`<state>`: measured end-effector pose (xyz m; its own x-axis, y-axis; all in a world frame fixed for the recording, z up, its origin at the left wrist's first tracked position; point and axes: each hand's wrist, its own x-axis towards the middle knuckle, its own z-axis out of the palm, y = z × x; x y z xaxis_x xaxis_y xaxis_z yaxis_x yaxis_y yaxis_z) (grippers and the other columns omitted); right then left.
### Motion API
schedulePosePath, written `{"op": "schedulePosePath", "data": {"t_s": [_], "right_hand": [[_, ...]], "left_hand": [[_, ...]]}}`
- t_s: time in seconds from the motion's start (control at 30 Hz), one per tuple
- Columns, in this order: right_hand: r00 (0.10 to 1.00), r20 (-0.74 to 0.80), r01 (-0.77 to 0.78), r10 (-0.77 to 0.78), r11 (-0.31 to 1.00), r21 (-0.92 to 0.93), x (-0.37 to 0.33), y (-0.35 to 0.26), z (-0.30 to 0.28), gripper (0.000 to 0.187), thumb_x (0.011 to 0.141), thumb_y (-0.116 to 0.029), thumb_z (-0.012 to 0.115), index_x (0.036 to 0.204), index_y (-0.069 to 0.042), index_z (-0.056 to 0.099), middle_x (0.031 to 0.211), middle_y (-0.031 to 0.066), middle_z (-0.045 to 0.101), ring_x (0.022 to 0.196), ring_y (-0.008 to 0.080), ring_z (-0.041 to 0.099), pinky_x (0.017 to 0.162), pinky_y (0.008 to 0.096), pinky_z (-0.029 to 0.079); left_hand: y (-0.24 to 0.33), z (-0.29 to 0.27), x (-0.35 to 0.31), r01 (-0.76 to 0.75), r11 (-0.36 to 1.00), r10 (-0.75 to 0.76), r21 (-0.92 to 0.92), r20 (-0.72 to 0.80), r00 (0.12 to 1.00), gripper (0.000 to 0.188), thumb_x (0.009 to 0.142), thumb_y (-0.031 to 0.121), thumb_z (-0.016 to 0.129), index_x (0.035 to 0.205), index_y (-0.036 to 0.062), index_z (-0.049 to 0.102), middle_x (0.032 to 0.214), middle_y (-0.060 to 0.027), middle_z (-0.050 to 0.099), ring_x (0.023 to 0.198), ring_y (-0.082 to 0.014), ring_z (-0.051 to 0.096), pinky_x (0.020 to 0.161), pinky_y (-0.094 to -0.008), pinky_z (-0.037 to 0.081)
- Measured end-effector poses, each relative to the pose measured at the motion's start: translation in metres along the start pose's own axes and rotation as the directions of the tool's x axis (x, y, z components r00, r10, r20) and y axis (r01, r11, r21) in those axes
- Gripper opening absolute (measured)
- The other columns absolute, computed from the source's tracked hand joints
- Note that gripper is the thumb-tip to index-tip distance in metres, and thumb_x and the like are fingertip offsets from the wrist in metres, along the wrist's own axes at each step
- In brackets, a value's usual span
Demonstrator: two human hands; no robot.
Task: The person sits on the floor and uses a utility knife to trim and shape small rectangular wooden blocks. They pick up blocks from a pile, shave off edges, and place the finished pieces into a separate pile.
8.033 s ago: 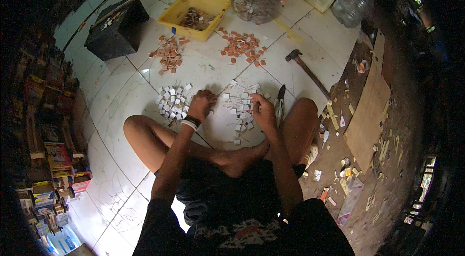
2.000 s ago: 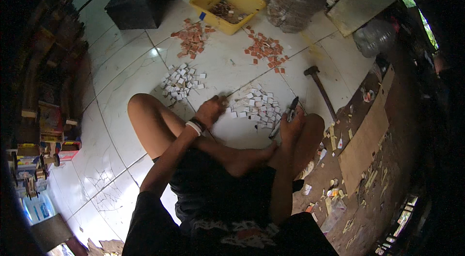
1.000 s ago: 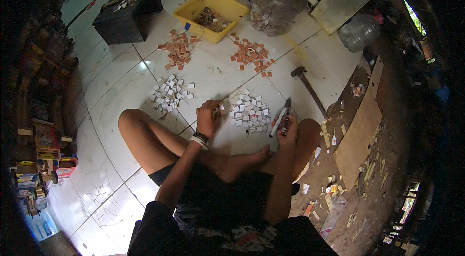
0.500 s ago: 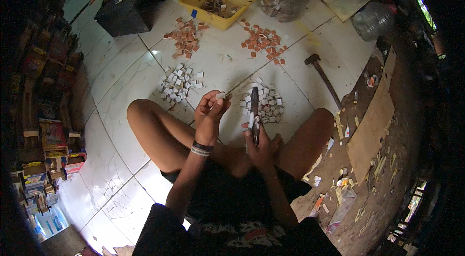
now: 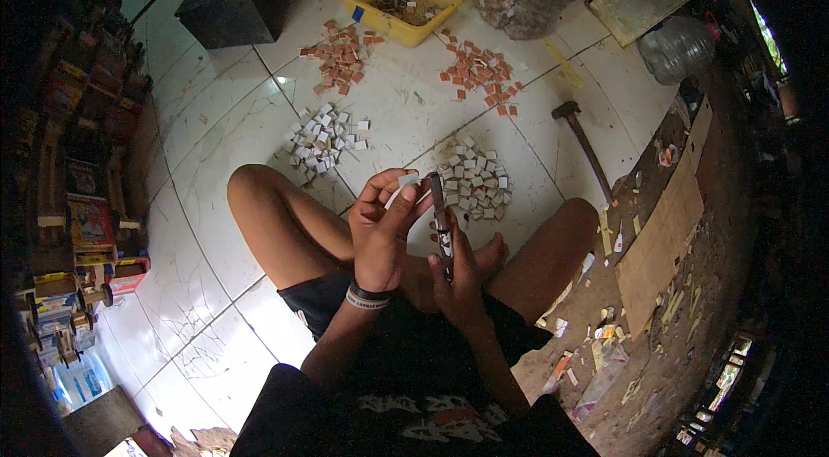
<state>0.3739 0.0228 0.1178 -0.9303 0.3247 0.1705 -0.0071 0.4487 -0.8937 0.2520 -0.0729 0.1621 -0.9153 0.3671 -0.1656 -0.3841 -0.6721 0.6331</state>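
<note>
White-tiled floor (image 5: 199,215) under white pieces (image 5: 480,182), orange pieces (image 5: 480,72), yellow basin (image 5: 389,28), hammer (image 5: 588,150).

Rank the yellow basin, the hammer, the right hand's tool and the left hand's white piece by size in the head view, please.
1. Yellow basin
2. Hammer and tool: alike in length, tool nearer, so unranked
3. White piece

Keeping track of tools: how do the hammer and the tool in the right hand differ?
The right hand grips the slim tool, while the hammer lies on the floor. The hammer has a crosswise head; the slim tool shows none. Pale patches mark the slim tool; the hammer is dark brown. Both have a dark far end.
</note>
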Motion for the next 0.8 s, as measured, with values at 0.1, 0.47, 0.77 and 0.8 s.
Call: {"op": "schedulePosePath", "data": {"t_s": [0.1,0.47,0.77,0.8], "right_hand": [[1.000,-0.004,0.030,-0.030,1.000,-0.007,0.0000,-0.0011,-0.0016,0.061,0.109,-0.023,0.047,0.158,0.007,0.029,0.152,0.0322,0.044,0.134,0.0470,0.051,0.114,0.0516,0.039],[1.000,0.014,-0.027,0.027,0.999,-0.041,-0.0025,-0.0066,-0.0035,0.061,0.109,-0.022,0.048,0.159,0.007,0.029,0.133,0.0293,0.052,0.113,0.0412,0.056,0.102,0.0485,0.045],[1.000,-0.016,0.023,-0.024,0.999,-0.027,0.0017,-0.0008,0.0004,0.068,0.109,-0.031,0.049,0.161,0.006,0.026,0.124,0.0277,0.056,0.107,0.0387,0.060,0.099,0.0482,0.047],[0.999,-0.019,0.035,-0.035,0.999,-0.037,0.0015,-0.0009,-0.0001,0.069,0.109,-0.032,0.048,0.161,0.006,0.025,0.123,0.0264,0.057,0.106,0.0372,0.060,0.098,0.0476,0.048]], "left_hand": [[-0.0003,0.0014,-0.0013,0.014,1.000,-0.013,0.019,-0.017,1.000,0.026,0.100,0.002,0.069,0.124,-0.0024,0.061,0.123,-0.0113,0.069,0.111,-0.0244,0.071,0.100,-0.0394,0.061],[0.0043,0.0065,-0.0034,0.060,0.998,-0.059,0.025,-0.039,0.997,0.024,0.101,0.003,0.068,0.124,-0.0032,0.062,0.122,-0.0109,0.069,0.109,-0.0209,0.071,0.099,-0.0354,0.062],[0.0032,0.0060,-0.0024,0.072,0.997,-0.071,0.038,-0.041,0.997,0.025,0.100,0.003,0.069,0.124,-0.0029,0.063,0.121,-0.0099,0.070,0.109,-0.0196,0.071,0.098,-0.0347,0.062],[0.0017,0.0049,-0.0024,0.066,0.997,-0.065,0.038,-0.030,0.997,0.026,0.100,0.003,0.069,0.124,-0.0031,0.063,0.121,-0.0101,0.069,0.109,-0.0197,0.071,0.098,-0.0348,0.061]]}}
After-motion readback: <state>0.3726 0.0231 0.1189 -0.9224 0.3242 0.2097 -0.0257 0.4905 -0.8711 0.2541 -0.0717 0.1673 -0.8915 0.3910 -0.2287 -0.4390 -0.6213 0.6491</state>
